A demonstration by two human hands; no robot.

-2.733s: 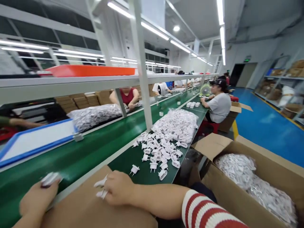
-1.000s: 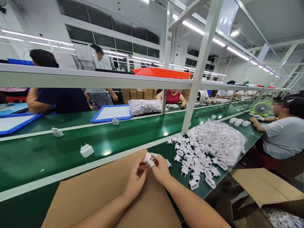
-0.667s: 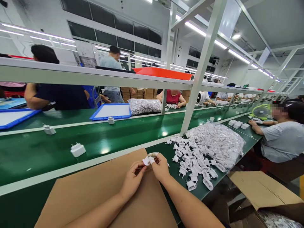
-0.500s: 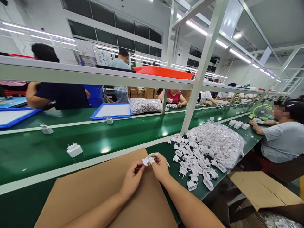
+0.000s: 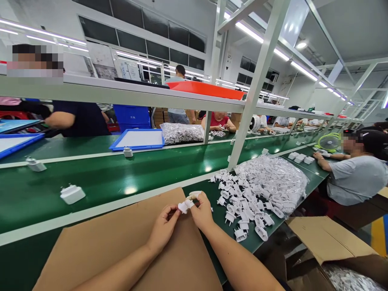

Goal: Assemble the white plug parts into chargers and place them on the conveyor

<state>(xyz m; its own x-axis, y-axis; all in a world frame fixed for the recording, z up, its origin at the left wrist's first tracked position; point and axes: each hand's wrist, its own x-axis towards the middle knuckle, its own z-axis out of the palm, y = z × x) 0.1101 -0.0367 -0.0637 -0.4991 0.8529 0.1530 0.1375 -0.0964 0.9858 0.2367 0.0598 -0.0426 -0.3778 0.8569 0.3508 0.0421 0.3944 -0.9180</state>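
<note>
Both hands meet over a sheet of brown cardboard [image 5: 100, 242]. Between them is a small white plastic plug piece [image 5: 182, 207], partly covered by the fingers. My left hand [image 5: 163, 227] pinches it from the left with thumb and forefinger. My right hand [image 5: 200, 212], with white coverings on some fingertips, is closed on its other side. Whether a second part sits inside the right fingers is hidden. To the right of the hands lies a loose heap of white plug pieces [image 5: 242, 204], several with their pins showing.
Behind the heap lies a clear plastic bag [image 5: 273, 182] full of plug pieces. White chargers [image 5: 72, 194] stand on the green belt [image 5: 169, 173]. A metal post [image 5: 257, 85] rises beyond the heap. An open carton [image 5: 336, 242] stands lower right; a co-worker [image 5: 357, 165] sits beyond.
The chargers on the belt have moved left. My hands keep hold of the white plug piece, with little change in grip. The view has shifted slightly. A co-worker at far left has changed posture.
</note>
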